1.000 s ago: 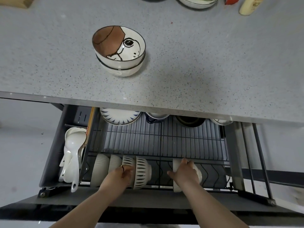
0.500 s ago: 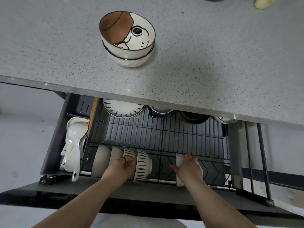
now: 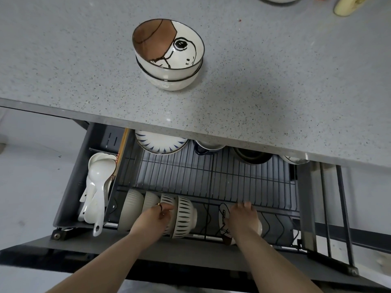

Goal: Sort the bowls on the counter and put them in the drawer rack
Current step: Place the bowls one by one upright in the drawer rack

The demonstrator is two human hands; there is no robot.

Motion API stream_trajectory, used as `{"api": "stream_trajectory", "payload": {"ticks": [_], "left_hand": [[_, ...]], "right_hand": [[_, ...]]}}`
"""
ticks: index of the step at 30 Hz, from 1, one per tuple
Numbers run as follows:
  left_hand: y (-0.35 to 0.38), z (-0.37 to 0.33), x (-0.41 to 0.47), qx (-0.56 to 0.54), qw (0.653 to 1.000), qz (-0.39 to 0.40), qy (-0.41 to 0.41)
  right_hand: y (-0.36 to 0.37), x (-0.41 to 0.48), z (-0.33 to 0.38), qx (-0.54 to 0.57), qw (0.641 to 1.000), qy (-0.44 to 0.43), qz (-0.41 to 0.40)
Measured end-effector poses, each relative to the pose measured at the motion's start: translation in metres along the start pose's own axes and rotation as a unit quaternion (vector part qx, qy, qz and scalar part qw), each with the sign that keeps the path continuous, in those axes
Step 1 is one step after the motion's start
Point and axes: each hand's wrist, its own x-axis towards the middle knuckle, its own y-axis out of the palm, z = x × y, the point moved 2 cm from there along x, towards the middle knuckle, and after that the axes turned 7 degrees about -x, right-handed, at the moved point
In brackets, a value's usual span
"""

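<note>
Change from the earlier frame: the left hand (image 3: 154,218) remains on the striped bowls (image 3: 186,216), fingers curled and pinching a rim. The right hand (image 3: 243,216) stays at the same place in the front row, fingers curled over the top edge of the marked bowl (image 3: 223,215). That bowl now shows a face with dark marks, turned to the left, where only plain white showed before.

Drawer (image 3: 84,170), open below the surface (image 3: 275,92):
- Left compartment: white spoons (image 3: 97,187), piled together, handles toward the front.
- Rack (image 3: 211,176), front row: two ribbed bowls (image 3: 132,206) on edge at the left end, touching each other. Just beside them stand the two striped bowls, nested on edge. The marked bowl stands on edge, well apart to the right.
- Rack, rear row, partly hidden under the surface edge: a plate (image 3: 160,144) with a blue pattern at the left and a dark bowl (image 3: 251,156) further right.

Surface: two stacked bowls (image 3: 169,53) stand upright. The upper one sits tilted in the lower one and carries a brown patch and a drawn eye inside
</note>
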Motion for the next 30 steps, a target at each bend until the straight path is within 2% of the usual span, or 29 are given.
{"api": "stream_trajectory", "payload": {"ticks": [2,4,8,11,13,16,20,22,24,27,30], "left_hand": [[0.0,-0.001,0.0,0.007,1.0,-0.002,-0.002],[-0.001,-0.003,-0.001,0.009,1.0,-0.005,0.001],[-0.008,-0.012,-0.001,-0.017,1.0,-0.018,0.013],[-0.019,-0.03,-0.002,-0.074,0.995,-0.039,0.053],[-0.031,-0.051,-0.004,-0.107,0.986,-0.06,0.111],[-0.057,-0.089,-0.011,-0.167,0.958,-0.115,0.201],[-0.099,-0.141,-0.019,-0.201,0.91,-0.228,0.283],[-0.118,-0.164,-0.017,-0.228,0.89,-0.269,0.29],[-0.133,-0.187,-0.009,-0.251,0.893,-0.27,0.258],[-0.147,-0.208,0.009,-0.232,0.923,-0.223,0.212],[-0.154,-0.214,0.017,-0.264,0.923,-0.189,0.208]], "right_hand": [[0.0,0.0,0.0,-0.041,0.999,-0.021,-0.023],[-0.002,-0.002,-0.001,-0.027,0.999,-0.026,-0.03],[-0.025,-0.013,-0.012,0.079,0.993,-0.026,-0.082],[-0.057,-0.03,-0.022,0.181,0.97,-0.067,-0.147],[-0.084,-0.044,-0.024,0.239,0.946,-0.119,-0.185],[-0.13,-0.067,-0.018,0.323,0.887,-0.207,-0.257],[-0.206,-0.075,-0.004,0.436,0.808,-0.199,-0.343],[-0.243,-0.068,0.007,0.489,0.784,-0.178,-0.338],[-0.273,-0.058,0.017,0.541,0.776,-0.157,-0.283],[-0.301,-0.05,0.032,0.57,0.784,-0.144,-0.199],[-0.315,-0.047,0.043,0.574,0.778,-0.163,-0.196]]}}
